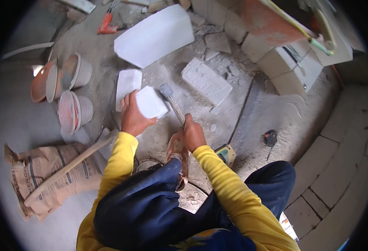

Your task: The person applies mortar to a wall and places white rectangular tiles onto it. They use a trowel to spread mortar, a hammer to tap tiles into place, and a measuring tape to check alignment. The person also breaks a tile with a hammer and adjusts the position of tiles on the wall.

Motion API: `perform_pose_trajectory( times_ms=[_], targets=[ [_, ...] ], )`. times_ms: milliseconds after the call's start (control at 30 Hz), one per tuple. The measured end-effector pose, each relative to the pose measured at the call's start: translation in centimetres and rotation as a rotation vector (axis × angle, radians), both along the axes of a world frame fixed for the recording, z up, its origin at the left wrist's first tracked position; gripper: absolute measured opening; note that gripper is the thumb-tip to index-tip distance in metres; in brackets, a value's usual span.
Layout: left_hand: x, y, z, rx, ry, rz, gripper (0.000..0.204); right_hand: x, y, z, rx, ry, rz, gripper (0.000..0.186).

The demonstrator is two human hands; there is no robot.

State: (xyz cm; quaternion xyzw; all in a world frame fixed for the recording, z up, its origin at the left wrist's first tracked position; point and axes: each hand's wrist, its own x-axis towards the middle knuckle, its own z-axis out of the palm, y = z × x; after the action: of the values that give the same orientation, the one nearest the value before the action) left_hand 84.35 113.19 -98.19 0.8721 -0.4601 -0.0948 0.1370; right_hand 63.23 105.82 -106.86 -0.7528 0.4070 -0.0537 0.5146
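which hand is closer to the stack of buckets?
Left. The left hand grips a small white block, just right of the buckets. The right hand holds the hammer farther right.

White block (151, 101), small and roughly cubic, with flat faces and sharp edges, tilted on one corner over the dusty concrete floor, gripped along its left side. Just beside it on the left, a second white block (127, 85) of like kind, lying flat. Hammer (174, 104) with grey metal head and pale wooden handle, angled upward and leftward, its head just right of the tilted block's upper corner, close to it, contact unclear; handle gripped at its lower end.
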Motion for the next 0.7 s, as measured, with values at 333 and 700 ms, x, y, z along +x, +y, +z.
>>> perform_pose_trajectory(
  times_ms=[333,700],
  targets=[
    [-0.2,0.0,0.3,0.005,0.000,0.009,0.103,0.8,-0.8,0.7,0.031,-0.110,-0.078,0.035],
    [0.3,1.7,-0.1,-0.038,-0.023,-0.027,0.104,1.5,-0.6,-1.8,-0.113,-0.053,-0.043,0.029]
  ],
)
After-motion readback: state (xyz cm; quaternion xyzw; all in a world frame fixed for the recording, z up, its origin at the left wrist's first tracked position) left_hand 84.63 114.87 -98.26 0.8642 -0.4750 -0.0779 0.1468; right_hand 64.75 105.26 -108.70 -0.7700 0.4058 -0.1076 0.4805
